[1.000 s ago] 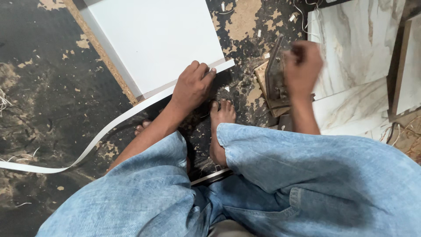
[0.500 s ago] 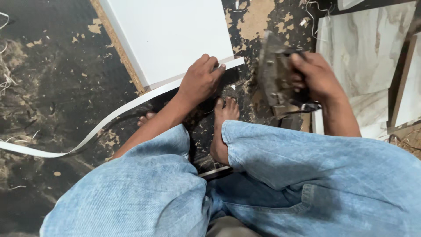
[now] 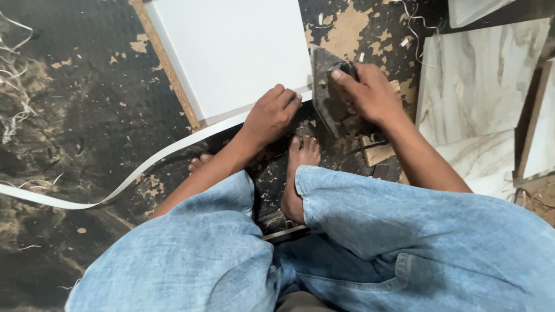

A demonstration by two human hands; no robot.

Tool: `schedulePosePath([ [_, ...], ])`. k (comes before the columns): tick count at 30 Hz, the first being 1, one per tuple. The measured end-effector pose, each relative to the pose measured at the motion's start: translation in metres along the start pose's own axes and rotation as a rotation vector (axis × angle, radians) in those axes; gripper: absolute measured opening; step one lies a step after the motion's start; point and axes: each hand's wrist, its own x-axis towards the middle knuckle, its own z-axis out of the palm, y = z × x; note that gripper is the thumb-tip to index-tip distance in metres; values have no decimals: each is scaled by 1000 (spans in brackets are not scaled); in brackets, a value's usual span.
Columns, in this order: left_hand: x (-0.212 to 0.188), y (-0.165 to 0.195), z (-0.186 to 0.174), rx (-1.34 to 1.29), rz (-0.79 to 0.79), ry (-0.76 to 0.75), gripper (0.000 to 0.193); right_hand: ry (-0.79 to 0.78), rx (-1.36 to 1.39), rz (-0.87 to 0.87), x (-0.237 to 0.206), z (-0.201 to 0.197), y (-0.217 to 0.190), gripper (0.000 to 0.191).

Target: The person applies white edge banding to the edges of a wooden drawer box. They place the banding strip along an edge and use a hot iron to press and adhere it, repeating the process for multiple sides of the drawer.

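A white laminated board [image 3: 231, 52] stands on its edge on the dark floor before me. A long white edge-banding strip [image 3: 133, 173] runs along its near edge and trails off to the left. My left hand [image 3: 272, 115] presses the strip onto the board's edge near the right corner. My right hand [image 3: 370, 92] grips a dark, worn clothes iron [image 3: 329, 92], whose sole plate sits at the board's right corner, touching the strip end. My bare feet [image 3: 298, 173] rest just below the board, between my knees in blue jeans.
Marble-patterned panels [image 3: 480, 81] lie at the right, with a wooden piece [image 3: 535, 121] leaning over them. A small wood block [image 3: 378, 153] lies under my right wrist. Shavings and strip offcuts [image 3: 14, 86] litter the dark, scuffed floor at the left.
My right hand picked the iron up from the right and brought it leftward to the board's corner. The left hand stayed pressed on the strip.
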Motion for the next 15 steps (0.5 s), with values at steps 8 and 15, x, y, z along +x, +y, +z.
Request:
schedulePosePath([
  [8,-17,-3,-4,33,25,67,28,-37,30,15,13,13,19,57],
  [15,1,-4,-39,115,24,4,27,-69,21,-14,32,21,17,56],
])
